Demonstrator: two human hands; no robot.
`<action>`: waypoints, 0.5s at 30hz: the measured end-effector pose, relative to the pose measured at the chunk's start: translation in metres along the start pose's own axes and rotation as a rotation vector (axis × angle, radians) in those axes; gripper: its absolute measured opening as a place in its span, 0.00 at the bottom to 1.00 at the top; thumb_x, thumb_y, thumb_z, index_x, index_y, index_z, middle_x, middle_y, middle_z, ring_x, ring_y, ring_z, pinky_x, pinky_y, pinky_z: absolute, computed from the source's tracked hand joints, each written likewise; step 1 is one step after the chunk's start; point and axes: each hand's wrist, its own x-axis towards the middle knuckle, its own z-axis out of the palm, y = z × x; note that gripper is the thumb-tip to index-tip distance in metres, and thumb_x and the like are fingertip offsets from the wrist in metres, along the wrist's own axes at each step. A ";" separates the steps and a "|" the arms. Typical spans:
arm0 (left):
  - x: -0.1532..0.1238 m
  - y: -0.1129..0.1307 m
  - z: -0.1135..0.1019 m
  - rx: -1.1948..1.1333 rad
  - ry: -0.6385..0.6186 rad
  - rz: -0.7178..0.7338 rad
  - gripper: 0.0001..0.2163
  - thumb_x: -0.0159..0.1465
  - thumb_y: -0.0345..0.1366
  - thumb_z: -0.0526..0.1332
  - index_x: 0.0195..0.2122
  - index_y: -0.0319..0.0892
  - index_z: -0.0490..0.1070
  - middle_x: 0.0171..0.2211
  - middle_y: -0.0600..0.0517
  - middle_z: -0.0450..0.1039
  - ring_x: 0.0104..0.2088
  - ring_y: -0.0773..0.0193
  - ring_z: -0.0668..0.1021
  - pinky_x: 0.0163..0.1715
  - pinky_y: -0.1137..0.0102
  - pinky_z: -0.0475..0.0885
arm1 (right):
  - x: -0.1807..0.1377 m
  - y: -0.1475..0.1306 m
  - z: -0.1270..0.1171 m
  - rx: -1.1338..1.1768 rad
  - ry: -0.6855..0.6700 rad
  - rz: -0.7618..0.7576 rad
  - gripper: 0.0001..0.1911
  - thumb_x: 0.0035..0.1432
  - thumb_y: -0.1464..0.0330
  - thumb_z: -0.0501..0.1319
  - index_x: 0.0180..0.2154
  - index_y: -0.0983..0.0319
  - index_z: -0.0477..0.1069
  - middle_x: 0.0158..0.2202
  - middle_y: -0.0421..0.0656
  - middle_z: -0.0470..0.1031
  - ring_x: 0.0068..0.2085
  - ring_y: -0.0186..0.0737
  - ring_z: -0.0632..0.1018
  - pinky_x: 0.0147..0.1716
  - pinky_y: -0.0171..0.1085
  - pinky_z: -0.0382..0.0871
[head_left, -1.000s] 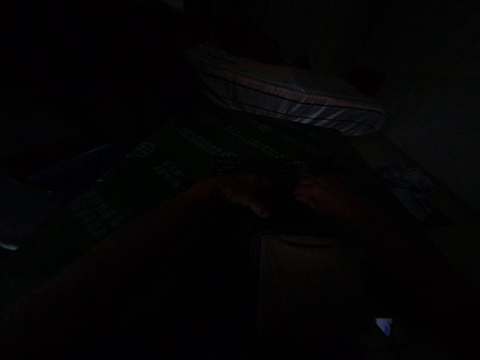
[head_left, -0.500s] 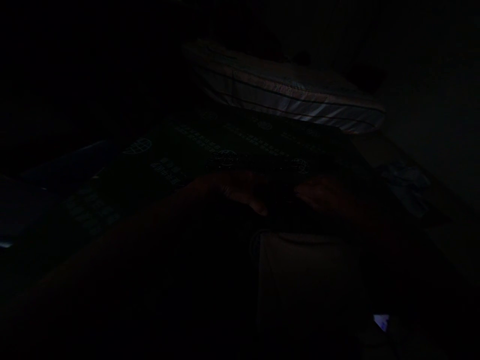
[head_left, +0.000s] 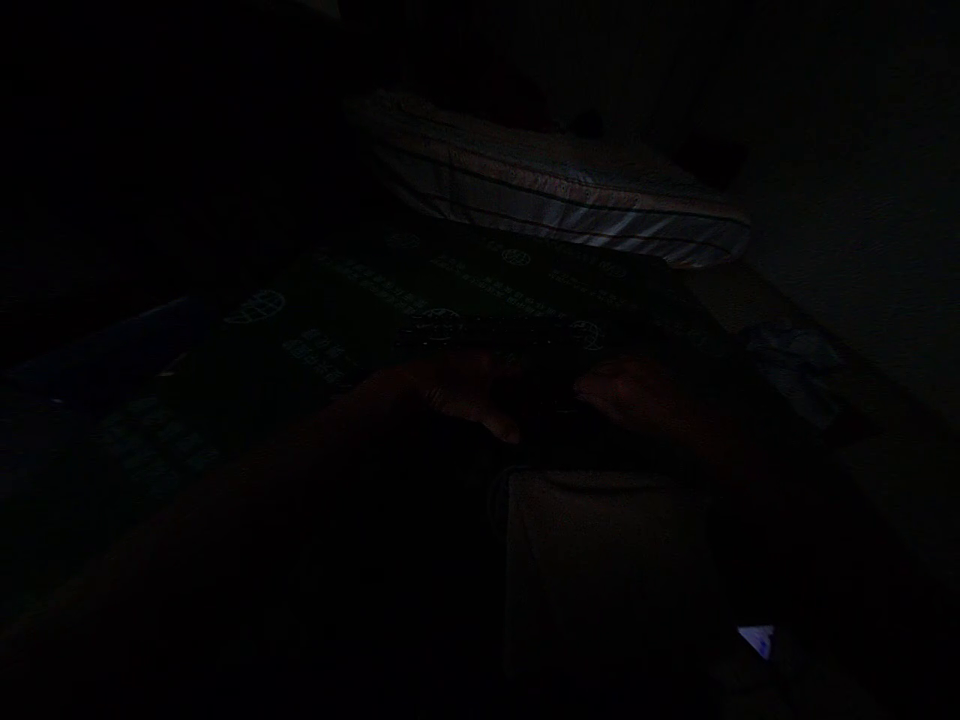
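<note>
The scene is very dark. Near the middle, my left hand (head_left: pixel 469 395) reaches in with its thumb pointing right; its other fingers fade into shadow. A short gap to the right, my right hand (head_left: pixel 626 390) faces it, fingers lost in the dark. Both lie at or over a black item (head_left: pixel 551 395) with tiny glints along its far side; its kind cannot be made out. Beneath and beyond is a dark green printed sheet (head_left: pixel 367 290) with pale globe marks and lettering. Closer to me, below the hands, lies a dull brownish, square-cornered piece (head_left: pixel 607 560).
A striped, thick cushion or mattress (head_left: pixel 570 195) lies across the far side. Crumpled pale cloth (head_left: pixel 799 360) is at the right. A dark blue flat item (head_left: pixel 120 340) lies at the left, and a small bright violet patch (head_left: pixel 757 639) shows low on the right.
The whole view has shifted slightly, so things sit a little further left. Both hands keep nearly the same place over the black item.
</note>
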 end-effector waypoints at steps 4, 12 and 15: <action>0.004 -0.005 0.006 0.106 0.081 0.007 0.34 0.45 0.49 0.68 0.55 0.53 0.63 0.51 0.54 0.70 0.48 0.56 0.74 0.44 0.67 0.70 | -0.001 0.000 0.003 0.031 0.020 -0.001 0.11 0.59 0.73 0.53 0.35 0.60 0.75 0.34 0.43 0.78 0.33 0.38 0.76 0.30 0.34 0.63; 0.011 -0.015 0.020 0.308 0.172 0.051 0.38 0.44 0.55 0.66 0.57 0.52 0.61 0.54 0.50 0.66 0.52 0.51 0.70 0.47 0.62 0.68 | 0.000 -0.002 0.025 0.184 0.166 0.152 0.09 0.60 0.66 0.57 0.39 0.60 0.74 0.38 0.45 0.76 0.38 0.41 0.76 0.35 0.37 0.66; 0.012 -0.017 0.025 0.417 0.209 0.039 0.42 0.44 0.58 0.65 0.60 0.51 0.57 0.56 0.46 0.63 0.55 0.46 0.67 0.49 0.58 0.66 | 0.001 0.000 0.036 0.260 0.218 0.258 0.10 0.56 0.64 0.61 0.40 0.60 0.73 0.38 0.45 0.74 0.37 0.41 0.75 0.34 0.38 0.67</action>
